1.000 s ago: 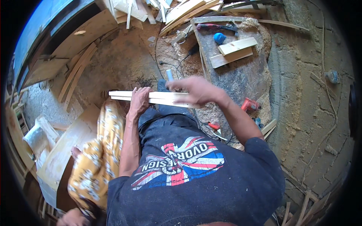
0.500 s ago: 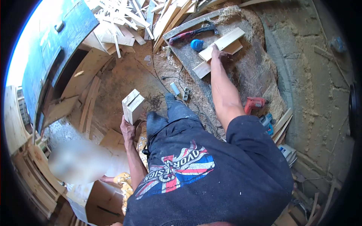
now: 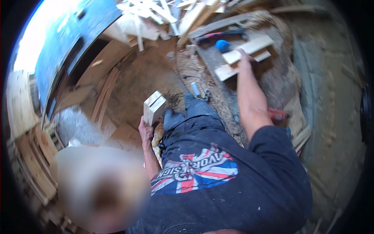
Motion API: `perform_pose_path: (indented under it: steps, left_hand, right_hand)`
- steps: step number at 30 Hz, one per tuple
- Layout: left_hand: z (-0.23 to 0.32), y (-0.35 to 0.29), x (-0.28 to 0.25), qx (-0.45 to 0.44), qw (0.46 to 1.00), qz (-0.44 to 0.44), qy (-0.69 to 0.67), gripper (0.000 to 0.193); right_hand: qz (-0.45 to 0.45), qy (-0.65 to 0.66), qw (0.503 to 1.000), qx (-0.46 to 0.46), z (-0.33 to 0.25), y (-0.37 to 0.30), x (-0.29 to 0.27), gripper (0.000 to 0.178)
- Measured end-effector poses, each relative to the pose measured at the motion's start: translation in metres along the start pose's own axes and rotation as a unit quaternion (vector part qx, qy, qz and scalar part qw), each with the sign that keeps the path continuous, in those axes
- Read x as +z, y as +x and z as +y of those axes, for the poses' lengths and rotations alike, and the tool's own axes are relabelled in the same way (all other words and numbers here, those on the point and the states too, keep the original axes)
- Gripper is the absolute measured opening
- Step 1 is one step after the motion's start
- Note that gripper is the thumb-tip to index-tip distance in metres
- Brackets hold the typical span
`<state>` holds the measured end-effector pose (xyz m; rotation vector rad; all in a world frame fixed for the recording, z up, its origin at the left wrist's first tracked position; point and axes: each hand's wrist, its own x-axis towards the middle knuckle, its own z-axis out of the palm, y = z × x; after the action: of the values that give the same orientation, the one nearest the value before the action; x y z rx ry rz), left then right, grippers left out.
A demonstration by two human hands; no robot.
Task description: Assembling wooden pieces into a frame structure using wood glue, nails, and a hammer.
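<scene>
My left hand point(image 3: 146, 131) is closed round the lower end of a short stack of pale wooden blocks point(image 3: 154, 106), held upright beside my knee. My right arm reaches far forward over a low, sawdust-strewn work board point(image 3: 269, 80). There my right hand point(image 3: 246, 58) grips a pale wooden board point(image 3: 253, 47); its fingers are partly hidden behind the wood. A second wooden piece point(image 3: 226, 72) lies under that board, its near end sticking out. Just beyond are a blue round tape measure point(image 3: 223, 46) and a hammer point(image 3: 218, 36) with a red and black handle.
A red power drill point(image 3: 277, 115) lies right of my right forearm. Scrap wood strips point(image 3: 156, 11) are heaped at the far side. Close on my left is another person point(image 3: 101, 187), blurred. A blue panel point(image 3: 83, 23) leans at the far left, and planks point(image 3: 35, 163) stand near the left edge.
The whole view has shifted, so most things sit further right. The other person at my left has come closer into view. Both hands keep their holds on the wood.
</scene>
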<state>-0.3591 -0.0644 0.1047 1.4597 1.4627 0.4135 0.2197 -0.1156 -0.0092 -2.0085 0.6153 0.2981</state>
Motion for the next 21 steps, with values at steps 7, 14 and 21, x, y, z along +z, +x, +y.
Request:
perform_pose_path:
  steps: [7, 14, 21]
  left_hand:
    - [-0.032, 0.034, -0.039, 0.001, 0.996, 0.09, 0.01, 0.06]
    - [-0.058, 0.04, -0.122, 0.047, 0.977, 0.209, -0.019, 0.056]
    - [-0.069, 0.067, -0.168, 0.012, 0.972, 0.225, -0.069, 0.061]
  right_hand:
    - [-0.148, 0.104, 0.983, 0.025, -0.002, 0.105, 0.0, 0.084]
    - [-0.171, 0.144, 0.973, 0.048, -0.018, 0.113, 0.011, 0.074]
    - [-0.222, 0.185, 0.955, -0.072, -0.038, 0.085, -0.072, 0.064]
